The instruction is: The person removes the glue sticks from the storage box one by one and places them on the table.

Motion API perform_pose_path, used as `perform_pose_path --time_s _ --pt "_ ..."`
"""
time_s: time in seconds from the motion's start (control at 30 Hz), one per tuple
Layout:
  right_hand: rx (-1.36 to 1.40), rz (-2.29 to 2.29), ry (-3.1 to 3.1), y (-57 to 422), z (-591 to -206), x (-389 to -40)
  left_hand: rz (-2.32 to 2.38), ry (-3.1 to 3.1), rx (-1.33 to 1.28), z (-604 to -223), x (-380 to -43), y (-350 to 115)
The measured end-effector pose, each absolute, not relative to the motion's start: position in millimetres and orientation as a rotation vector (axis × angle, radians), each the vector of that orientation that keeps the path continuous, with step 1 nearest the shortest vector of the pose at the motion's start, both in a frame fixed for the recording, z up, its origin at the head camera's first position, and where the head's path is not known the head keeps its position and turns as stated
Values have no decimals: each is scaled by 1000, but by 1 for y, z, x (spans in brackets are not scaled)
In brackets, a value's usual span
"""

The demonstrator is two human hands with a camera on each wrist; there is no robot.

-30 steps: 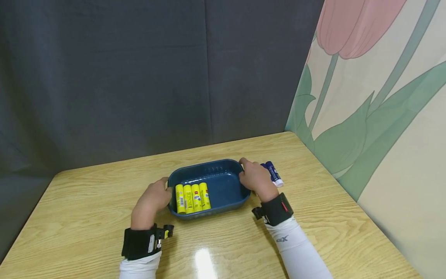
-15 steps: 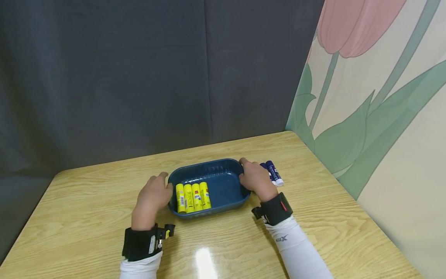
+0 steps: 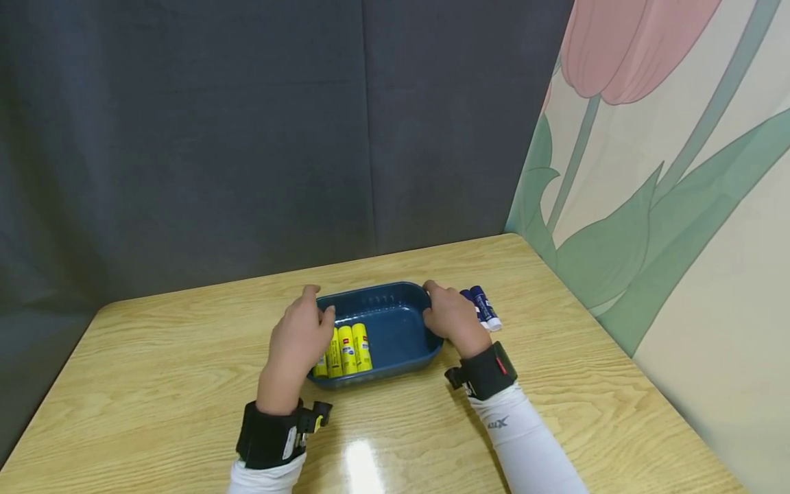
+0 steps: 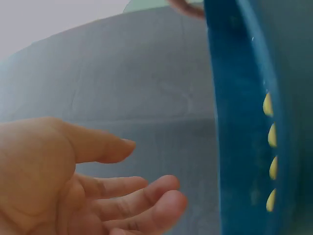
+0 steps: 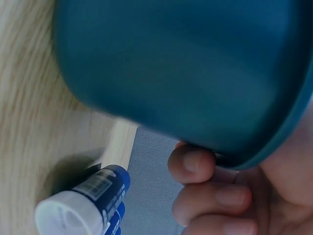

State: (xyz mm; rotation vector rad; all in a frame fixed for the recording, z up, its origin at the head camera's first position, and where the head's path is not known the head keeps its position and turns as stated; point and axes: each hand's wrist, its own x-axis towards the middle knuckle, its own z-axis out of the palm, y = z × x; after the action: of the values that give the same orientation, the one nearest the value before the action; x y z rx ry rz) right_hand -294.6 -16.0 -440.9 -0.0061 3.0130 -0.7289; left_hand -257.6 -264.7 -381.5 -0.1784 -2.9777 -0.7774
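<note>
A dark blue oval-cornered tray (image 3: 401, 336) rests on the table with several yellow glue sticks (image 3: 348, 350) lined up side by side at its left end. My right hand (image 3: 453, 315) grips the tray's right end, thumb on one side of the rim and curled fingers (image 5: 193, 164) under it in the right wrist view. Over the tray's left end hovers my left hand (image 3: 298, 336), hiding that corner and part of the leftmost stick. In the left wrist view its fingers (image 4: 161, 210) are relaxed and apart from the tray wall, holding nothing.
Two dark blue glue sticks (image 3: 485, 309) with white ends lie on the wooden table (image 3: 154, 398) just right of my right hand. A dark grey curtain (image 3: 247, 137) stands behind the table, and a flower-painted wall (image 3: 697, 309) runs along the right.
My left hand has let go of the tray's left rim, opened, and moved right and forward over that end. The right hand and the tray have stayed in place.
</note>
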Motion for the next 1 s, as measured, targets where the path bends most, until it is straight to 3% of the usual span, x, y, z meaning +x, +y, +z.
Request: perform_pose_path --time_s 0.47,1.0 --pt "-3 -728 3008 -17 -440 -293 -506 -3156 -298 -416 -255 -227" --pt "18 -759 2986 -20 -439 -292 -419 -3225 -259 -436 -259 -218"
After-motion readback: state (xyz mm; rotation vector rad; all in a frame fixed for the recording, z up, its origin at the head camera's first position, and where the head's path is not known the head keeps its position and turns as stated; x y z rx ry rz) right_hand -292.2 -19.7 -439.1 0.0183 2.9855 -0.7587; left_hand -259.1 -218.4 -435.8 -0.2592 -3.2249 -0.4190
